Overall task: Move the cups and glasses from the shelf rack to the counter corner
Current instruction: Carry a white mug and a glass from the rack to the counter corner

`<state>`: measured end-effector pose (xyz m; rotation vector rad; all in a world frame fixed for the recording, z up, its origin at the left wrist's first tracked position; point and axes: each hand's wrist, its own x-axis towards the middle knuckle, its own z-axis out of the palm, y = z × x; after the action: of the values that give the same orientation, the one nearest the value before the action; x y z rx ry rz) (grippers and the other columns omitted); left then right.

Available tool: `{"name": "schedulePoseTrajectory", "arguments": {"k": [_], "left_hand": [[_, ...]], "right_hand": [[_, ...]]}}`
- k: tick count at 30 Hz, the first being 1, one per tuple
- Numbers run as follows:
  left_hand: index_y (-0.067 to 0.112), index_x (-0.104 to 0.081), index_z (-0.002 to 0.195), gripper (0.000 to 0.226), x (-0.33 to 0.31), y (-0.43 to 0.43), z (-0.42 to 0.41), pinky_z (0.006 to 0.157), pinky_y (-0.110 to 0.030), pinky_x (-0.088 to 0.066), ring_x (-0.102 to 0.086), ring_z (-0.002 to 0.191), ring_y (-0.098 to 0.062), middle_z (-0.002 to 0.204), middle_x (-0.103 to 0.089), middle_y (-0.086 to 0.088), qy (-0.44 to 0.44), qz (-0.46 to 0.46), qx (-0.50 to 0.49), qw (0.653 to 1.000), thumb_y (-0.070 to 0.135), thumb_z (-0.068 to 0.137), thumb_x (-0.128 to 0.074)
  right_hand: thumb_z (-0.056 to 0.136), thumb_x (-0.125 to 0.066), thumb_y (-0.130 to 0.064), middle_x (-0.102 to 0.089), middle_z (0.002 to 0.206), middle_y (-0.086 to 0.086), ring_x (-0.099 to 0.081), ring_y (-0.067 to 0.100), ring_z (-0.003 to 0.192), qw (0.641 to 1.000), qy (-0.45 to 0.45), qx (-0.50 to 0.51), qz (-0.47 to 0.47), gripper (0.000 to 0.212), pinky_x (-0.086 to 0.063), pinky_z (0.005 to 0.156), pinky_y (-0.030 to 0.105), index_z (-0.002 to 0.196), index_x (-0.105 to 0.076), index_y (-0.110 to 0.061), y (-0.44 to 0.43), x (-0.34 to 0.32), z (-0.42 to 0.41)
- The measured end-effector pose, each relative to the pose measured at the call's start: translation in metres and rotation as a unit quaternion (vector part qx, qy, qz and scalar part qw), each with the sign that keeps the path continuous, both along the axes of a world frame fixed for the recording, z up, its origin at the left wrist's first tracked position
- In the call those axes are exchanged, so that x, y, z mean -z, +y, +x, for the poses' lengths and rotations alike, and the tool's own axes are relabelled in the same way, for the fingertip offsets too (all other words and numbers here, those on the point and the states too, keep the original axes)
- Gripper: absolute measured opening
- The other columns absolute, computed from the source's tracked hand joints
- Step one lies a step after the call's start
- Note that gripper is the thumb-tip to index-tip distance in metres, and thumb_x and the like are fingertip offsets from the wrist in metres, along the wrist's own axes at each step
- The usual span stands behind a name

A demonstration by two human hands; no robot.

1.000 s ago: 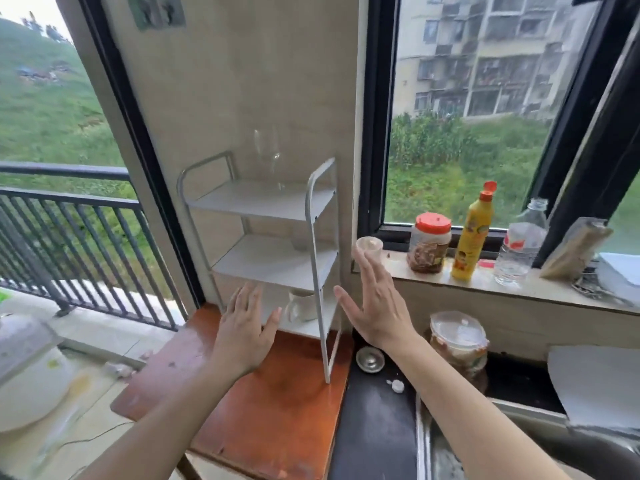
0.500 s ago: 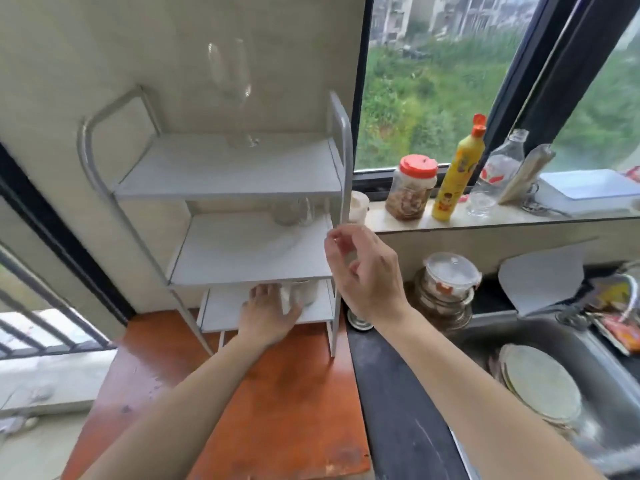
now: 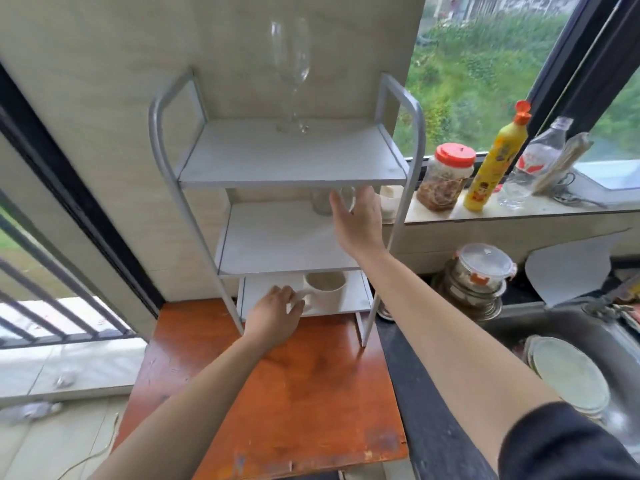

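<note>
A white three-tier shelf rack point(image 3: 294, 169) stands on an orange wooden table point(image 3: 304, 403). A tall clear wine glass point(image 3: 290, 60) is upright on the top shelf. A clear glass point(image 3: 322, 202) sits at the back of the middle shelf, half hidden by the shelf above. A white mug point(image 3: 327, 294) is on the bottom shelf. My left hand point(image 3: 275, 311) is curled on the mug's handle. My right hand point(image 3: 360, 220) reaches into the middle shelf, fingers apart, just right of the clear glass and holding nothing.
A small white cup point(image 3: 391, 199), a red-lidded jar point(image 3: 446, 178), a yellow bottle point(image 3: 495, 161) and a clear bottle point(image 3: 533, 164) stand on the window sill. Stacked lidded containers point(image 3: 481, 275) sit on the black counter point(image 3: 429, 420). Plates point(image 3: 568, 375) lie in the sink.
My right hand has gone from the rack's front post into the middle shelf beside the clear glass. My left hand has moved onto the mug's handle. The view has come closer.
</note>
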<state>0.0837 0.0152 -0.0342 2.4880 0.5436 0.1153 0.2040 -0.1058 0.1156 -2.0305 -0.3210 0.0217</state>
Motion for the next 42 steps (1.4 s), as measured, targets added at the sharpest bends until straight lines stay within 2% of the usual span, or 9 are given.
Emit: {"name": "schedulePoseTrajectory", "arguments": {"k": [3, 6, 14, 21, 24, 30, 33, 38, 42], "left_hand": [[0.017, -0.060, 0.097, 0.022, 0.002, 0.006, -0.015, 0.059, -0.028, -0.041, -0.056, 0.074, -0.017, 0.093, -0.057, -0.001, 0.004, -0.109, -0.028, 0.994, 0.038, 0.095, -0.057], [0.018, -0.058, 0.098, 0.018, 0.002, 0.005, -0.032, 0.051, -0.021, -0.043, -0.056, 0.069, -0.014, 0.093, -0.062, -0.004, 0.006, -0.326, -0.080, 0.942, 0.036, 0.095, -0.058], [0.014, -0.058, 0.090, 0.013, 0.009, -0.008, -0.065, 0.067, -0.034, -0.043, -0.055, 0.076, -0.022, 0.087, -0.055, -0.009, -0.059, -0.499, -0.148, 0.852, 0.026, 0.092, -0.060], [0.029, -0.064, 0.107, 0.039, 0.010, -0.040, -0.076, 0.071, -0.038, -0.038, -0.035, 0.071, -0.018, 0.083, -0.036, -0.001, -0.078, -0.527, -0.176, 0.828, 0.063, 0.090, -0.055], [0.024, -0.061, 0.119, 0.059, 0.014, -0.058, -0.084, 0.067, -0.037, -0.037, -0.033, 0.067, -0.017, 0.080, -0.039, 0.004, -0.082, -0.523, -0.200, 0.824, 0.072, 0.085, -0.052], [0.019, -0.060, 0.113, 0.063, 0.018, -0.104, -0.113, 0.071, -0.038, -0.041, -0.038, 0.071, -0.019, 0.078, -0.040, -0.002, -0.084, -0.493, -0.235, 0.833, 0.074, 0.085, -0.046], [0.019, -0.056, 0.093, 0.055, 0.016, -0.139, -0.122, 0.068, -0.036, -0.042, -0.041, 0.068, -0.018, 0.075, -0.045, -0.002, -0.080, -0.461, -0.239, 0.851, 0.072, 0.088, -0.042], [0.023, -0.045, 0.066, 0.053, -0.007, -0.242, -0.122, 0.063, -0.035, -0.035, -0.036, 0.057, -0.014, 0.048, -0.037, 0.012, -0.086, -0.425, -0.186, 0.881, 0.069, 0.091, -0.041], [0.025, -0.062, 0.076, 0.048, -0.024, -0.370, -0.130, 0.060, -0.033, -0.034, -0.038, 0.056, -0.013, 0.067, -0.045, 0.004, -0.083, -0.461, -0.128, 0.874, 0.070, 0.086, -0.049]], "right_hand": [[0.106, -0.047, -0.038, -0.057, 0.116, 0.009, -0.053, 0.024, 0.107, 0.999, 0.021, 0.014, 0.041, 0.030, -0.035, 0.084, 0.029, 0.114, -0.054, -0.009, 0.008, 0.003, 0.004], [0.105, -0.047, -0.043, -0.057, 0.102, 0.006, -0.054, 0.023, 0.093, 0.998, 0.044, -0.027, 0.045, 0.028, -0.038, 0.079, 0.033, 0.100, -0.052, -0.015, 0.015, 0.007, -0.003], [0.105, -0.045, -0.036, -0.054, 0.075, -0.005, -0.054, 0.013, 0.074, 0.970, 0.118, -0.070, 0.199, 0.029, -0.051, 0.069, 0.034, 0.083, -0.053, -0.019, -0.003, 0.019, -0.052], [0.101, -0.047, -0.055, -0.041, 0.055, -0.011, -0.043, 0.012, 0.059, 0.969, 0.090, -0.073, 0.220, 0.048, -0.041, 0.068, 0.037, 0.071, -0.045, -0.017, -0.044, 0.036, -0.078], [0.098, -0.048, -0.056, -0.040, 0.052, -0.012, -0.041, 0.010, 0.055, 0.964, 0.079, -0.081, 0.239, 0.047, -0.039, 0.067, 0.039, 0.058, -0.044, -0.031, -0.064, 0.047, -0.096], [0.091, -0.048, -0.061, -0.039, 0.050, -0.011, -0.038, 0.012, 0.052, 0.958, 0.126, -0.057, 0.250, 0.053, -0.034, 0.057, 0.039, 0.048, -0.041, -0.031, -0.121, 0.077, -0.134], [0.092, -0.048, -0.065, -0.035, 0.049, -0.010, -0.035, 0.010, 0.051, 0.964, 0.134, -0.021, 0.229, 0.059, -0.033, 0.059, 0.036, 0.047, -0.038, -0.029, -0.169, 0.098, -0.157], [0.082, -0.051, -0.080, -0.036, 0.057, 0.004, -0.035, 0.013, 0.053, 0.969, 0.108, 0.079, 0.208, 0.080, -0.032, 0.052, 0.025, 0.062, -0.037, -0.004, -0.294, 0.109, -0.185], [0.079, -0.058, -0.078, -0.035, 0.049, -0.006, -0.034, 0.009, 0.049, 0.957, 0.094, 0.187, 0.200, 0.068, -0.032, 0.055, 0.030, 0.048, -0.033, -0.023, -0.435, 0.112, -0.225]]}}
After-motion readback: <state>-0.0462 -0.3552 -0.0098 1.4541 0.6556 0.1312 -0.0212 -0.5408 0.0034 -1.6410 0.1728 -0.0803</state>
